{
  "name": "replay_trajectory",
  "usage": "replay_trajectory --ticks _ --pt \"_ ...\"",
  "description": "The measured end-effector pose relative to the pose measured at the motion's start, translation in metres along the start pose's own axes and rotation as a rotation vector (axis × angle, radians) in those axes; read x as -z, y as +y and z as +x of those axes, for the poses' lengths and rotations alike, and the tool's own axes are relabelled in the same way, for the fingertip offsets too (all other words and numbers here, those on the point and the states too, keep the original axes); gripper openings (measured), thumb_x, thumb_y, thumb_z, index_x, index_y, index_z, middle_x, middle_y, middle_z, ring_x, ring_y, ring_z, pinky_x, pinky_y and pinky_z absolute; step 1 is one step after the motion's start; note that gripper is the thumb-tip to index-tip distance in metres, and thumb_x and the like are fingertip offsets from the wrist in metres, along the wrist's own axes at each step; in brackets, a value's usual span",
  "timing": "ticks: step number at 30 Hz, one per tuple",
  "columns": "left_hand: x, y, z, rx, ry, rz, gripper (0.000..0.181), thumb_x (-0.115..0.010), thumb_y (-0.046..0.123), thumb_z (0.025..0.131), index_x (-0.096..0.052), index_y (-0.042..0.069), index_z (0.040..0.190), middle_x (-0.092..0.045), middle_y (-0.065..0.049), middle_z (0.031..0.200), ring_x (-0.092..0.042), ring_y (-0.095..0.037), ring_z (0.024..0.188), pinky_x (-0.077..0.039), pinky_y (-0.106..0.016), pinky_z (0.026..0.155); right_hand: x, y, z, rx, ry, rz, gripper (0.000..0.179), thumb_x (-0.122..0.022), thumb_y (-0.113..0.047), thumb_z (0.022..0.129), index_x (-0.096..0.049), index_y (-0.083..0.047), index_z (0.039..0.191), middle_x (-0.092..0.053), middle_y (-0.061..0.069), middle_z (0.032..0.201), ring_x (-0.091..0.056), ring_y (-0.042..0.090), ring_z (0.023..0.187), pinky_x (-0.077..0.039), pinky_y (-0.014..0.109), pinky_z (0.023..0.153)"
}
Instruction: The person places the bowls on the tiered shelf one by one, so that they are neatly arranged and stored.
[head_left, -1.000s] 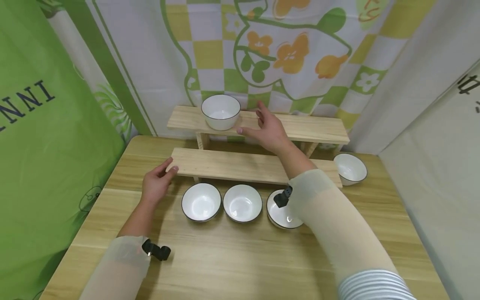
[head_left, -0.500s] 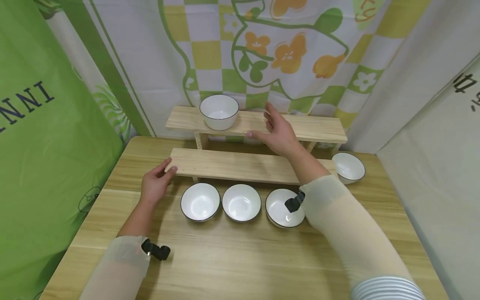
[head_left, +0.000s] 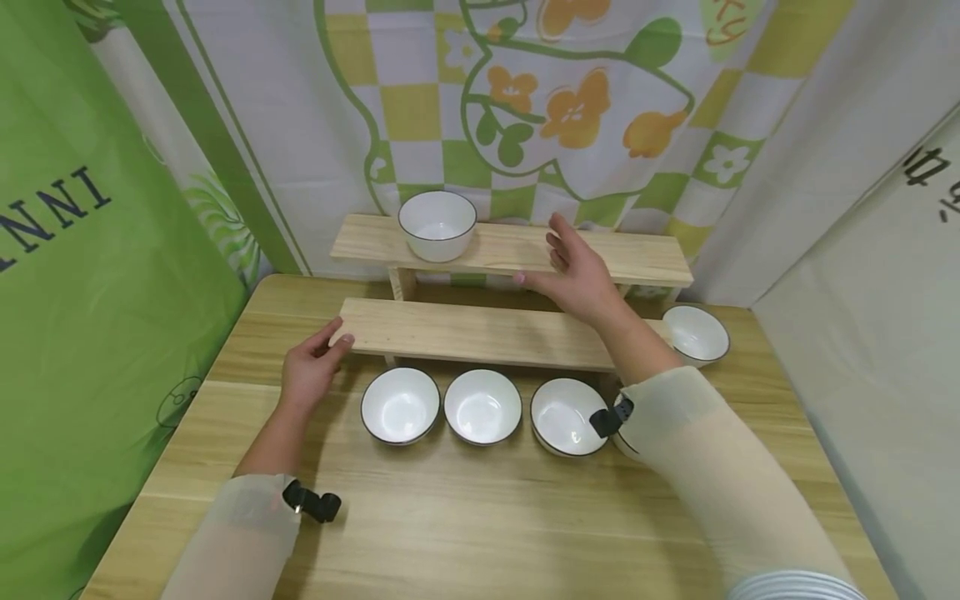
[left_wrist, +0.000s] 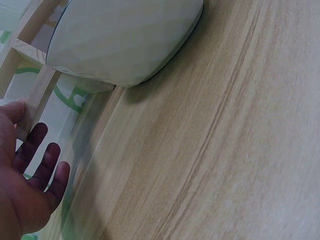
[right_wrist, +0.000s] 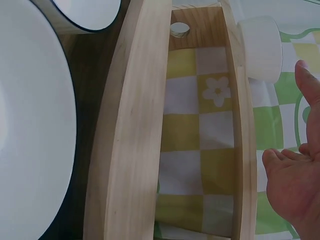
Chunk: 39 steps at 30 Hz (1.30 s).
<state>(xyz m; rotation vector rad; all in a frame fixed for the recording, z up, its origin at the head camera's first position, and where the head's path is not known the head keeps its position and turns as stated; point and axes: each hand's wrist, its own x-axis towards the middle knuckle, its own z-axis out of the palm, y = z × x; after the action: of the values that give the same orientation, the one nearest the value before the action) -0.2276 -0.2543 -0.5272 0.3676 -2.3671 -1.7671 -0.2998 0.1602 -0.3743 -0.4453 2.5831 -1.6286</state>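
A two-tier wooden shelf stands at the back of the table, with a lower board in front of an upper board. My left hand pinches the lower board's left end between thumb and fingers. One white dark-rimmed bowl rests upright toward the left of the upper board. To its right, my right hand hovers by the upper board, fingers spread and holding nothing. The right wrist view shows this hand apart from that bowl.
Before the shelf, several white bowls stand in a row, among them a left bowl, a middle bowl and a right bowl. My right sleeve partly hides another. One more bowl sits by the shelf's right end. Printed cloth hangs behind.
My right hand has moved right along the upper board, away from the bowl there, which stays in place. My left hand keeps its hold on the lower board.
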Motion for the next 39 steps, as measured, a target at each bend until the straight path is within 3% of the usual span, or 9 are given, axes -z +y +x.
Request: replay_trajectory --ticks 17,24,39 --pt "-0.001 0.001 -0.001 0.002 0.013 -0.017 0.053 -0.079 0.042 0.094 -0.066 0.023 0.142 -0.065 -0.008 0.140 -0.062 0.001 0.090 -0.053 -0.012 0.071 0.014 0.012 -0.024 -0.003 0.003 -0.037 0.109 -0.086 -0.040 0.087 -0.014 -0.025 0.168 -0.020 -0.007 0.171 -0.031 0.025 0.153 -0.033 0.042 0.122" --pt "-0.001 -0.003 0.000 0.007 0.009 -0.028 0.057 -0.078 0.045 0.093 -0.064 0.021 0.144 -0.064 -0.007 0.143 -0.062 -0.002 0.093 -0.054 -0.013 0.072 0.022 0.021 -0.035 -0.011 0.012 -0.104 0.107 -0.083 -0.046 0.089 -0.014 -0.027 0.168 -0.022 -0.006 0.171 -0.033 0.025 0.152 -0.031 0.048 0.123" --pt "0.000 0.000 -0.003 0.011 0.003 0.002 0.061 -0.077 0.049 0.094 -0.062 0.020 0.146 -0.063 -0.008 0.143 -0.062 -0.002 0.094 -0.054 -0.013 0.072 0.039 0.032 -0.056 -0.012 0.046 -0.036 0.106 -0.085 -0.034 0.089 -0.014 -0.023 0.168 -0.022 -0.003 0.172 -0.032 0.023 0.153 -0.030 0.038 0.123"
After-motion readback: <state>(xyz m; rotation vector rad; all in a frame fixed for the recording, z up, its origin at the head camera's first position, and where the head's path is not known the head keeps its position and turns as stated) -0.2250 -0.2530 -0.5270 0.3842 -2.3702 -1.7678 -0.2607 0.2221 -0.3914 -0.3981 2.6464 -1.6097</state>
